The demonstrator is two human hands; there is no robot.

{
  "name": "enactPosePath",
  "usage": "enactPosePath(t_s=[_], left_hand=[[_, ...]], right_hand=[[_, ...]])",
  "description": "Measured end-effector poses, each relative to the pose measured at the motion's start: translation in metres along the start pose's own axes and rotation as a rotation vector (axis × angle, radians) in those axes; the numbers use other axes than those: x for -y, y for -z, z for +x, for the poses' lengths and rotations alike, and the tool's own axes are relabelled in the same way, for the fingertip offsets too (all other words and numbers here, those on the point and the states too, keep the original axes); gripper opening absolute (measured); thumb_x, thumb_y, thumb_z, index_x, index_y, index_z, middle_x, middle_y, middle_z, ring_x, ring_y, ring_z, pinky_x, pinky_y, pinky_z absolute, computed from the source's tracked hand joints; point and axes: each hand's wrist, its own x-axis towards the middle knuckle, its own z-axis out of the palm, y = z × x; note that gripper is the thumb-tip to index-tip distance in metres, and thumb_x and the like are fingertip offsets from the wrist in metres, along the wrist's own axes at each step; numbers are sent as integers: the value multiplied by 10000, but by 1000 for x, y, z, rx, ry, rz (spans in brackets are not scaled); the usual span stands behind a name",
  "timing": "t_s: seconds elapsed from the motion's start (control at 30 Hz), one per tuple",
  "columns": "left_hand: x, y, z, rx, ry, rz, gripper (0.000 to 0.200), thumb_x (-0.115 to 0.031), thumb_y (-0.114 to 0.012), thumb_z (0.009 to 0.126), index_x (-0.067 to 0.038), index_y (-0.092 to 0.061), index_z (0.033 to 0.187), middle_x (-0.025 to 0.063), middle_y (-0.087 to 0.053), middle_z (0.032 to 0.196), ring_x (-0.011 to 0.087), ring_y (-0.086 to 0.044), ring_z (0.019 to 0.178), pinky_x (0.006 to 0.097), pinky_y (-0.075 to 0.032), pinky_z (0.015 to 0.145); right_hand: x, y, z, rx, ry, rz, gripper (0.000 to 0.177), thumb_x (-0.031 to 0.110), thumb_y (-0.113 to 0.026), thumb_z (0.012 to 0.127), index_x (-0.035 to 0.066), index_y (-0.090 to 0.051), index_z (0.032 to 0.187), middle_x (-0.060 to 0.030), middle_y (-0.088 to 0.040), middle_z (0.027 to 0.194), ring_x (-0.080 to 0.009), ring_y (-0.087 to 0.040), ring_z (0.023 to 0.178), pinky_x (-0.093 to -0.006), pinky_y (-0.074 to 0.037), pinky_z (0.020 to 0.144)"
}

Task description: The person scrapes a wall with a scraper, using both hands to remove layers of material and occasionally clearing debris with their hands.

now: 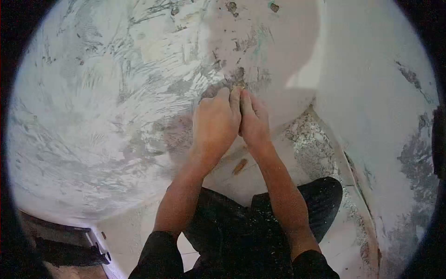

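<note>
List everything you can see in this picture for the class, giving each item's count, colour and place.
Rough plaster-like wall: one, patchy white and grey, ahead
Dark pits: several, top of that wall
Smoother side wall: one, pale with grey patches, right
Tiled floor: one, pale, below
Crumbly debris: uncountable, grey-white, along the side wall's foot
Small elongated piece: one, brown, floor between the forearms
Unclear object: one, black, lower left
Trousers: one pair, black, bottom centre
Sleeves: two, black, bottom
Left hand and right hand: two, bare, together at the rough wall; anything held is hidden
</note>
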Motion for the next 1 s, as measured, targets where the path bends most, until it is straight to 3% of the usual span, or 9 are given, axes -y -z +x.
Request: enactPosePath(t_s=[0.2,0.27,0.33,0.5,0.6,0.73,0.8,0.87,1.0], left_hand=[[-3,2,11,-24,-107,-57,292,-202,-440,865,39,-559,752,239,-530,642,400,-539,620,430,-409,547],[-5,4,17,-24,-149,-45,283,-194,-442,860,41,-563,759,239,-530,638,397,-540,614,427,-412,545],[-5,5,23,-26,-188,-31,275,-186,-444,856,43,-567,766,238,-531,633,394,-540,608,424,-416,543],[3,13,30,-146,-642,291,271,-163,-450,812,64,-581,742,228,-564,654,369,-572,616,425,-451,577],[-16,26,37,23,-472,152,272,-158,-451,797,58,-595,714,207,-582,660,348,-597,635,401,-473,591],[-17,18,47,-102,-387,188,269,-170,-470,780,38,-615,690,193,-594,655,341,-607,639,385,-488,597],[-17,23,48,142,-311,189,180,-96,-501,723,24,-632,753,210,-617,828,336,-622,766,393,-499,689],[-22,29,48,139,-263,171,185,-96,-505,724,25,-635,776,211,-617,834,336,-620,783,393,-497,699],[-19,28,50,159,-297,119,195,-93,-513,727,27,-639,816,217,-616,850,335,-613,828,395,-493,722]], right_hand=[[10,-2,2,-37,27,117,337,264,-390,912,-7,-580,974,-50,-569,761,-113,-498,684,-272,-421,616],[30,-7,-2,-63,-117,355,343,304,-395,915,30,-577,1012,-11,-544,719,-69,-468,612,-233,-387,510],[25,-8,1,-54,-135,336,328,347,-405,909,67,-561,980,21,-500,680,-46,-439,546,-205,-341,447],[31,-15,3,-57,-192,411,337,399,-414,900,97,-563,922,51,-436,578,-38,-366,446,-208,-259,377],[36,-14,3,-51,-143,496,302,402,-397,905,141,-523,821,54,-392,539,-42,-335,413,-209,-241,358],[45,-16,-2,-10,-97,492,298,384,-378,916,142,-494,786,52,-380,523,-58,-304,383,-222,-217,341],[40,-18,-1,19,-72,517,306,376,-371,920,135,-495,779,50,-386,523,-61,-304,382,-225,-213,340],[38,-22,-1,15,-24,626,136,169,-457,850,82,-508,758,30,-428,560,-68,-315,406,-220,-228,370],[34,-17,3,25,10,550,147,177,-449,853,98,-506,744,26,-428,557,-74,-308,395,-221,-226,365]])
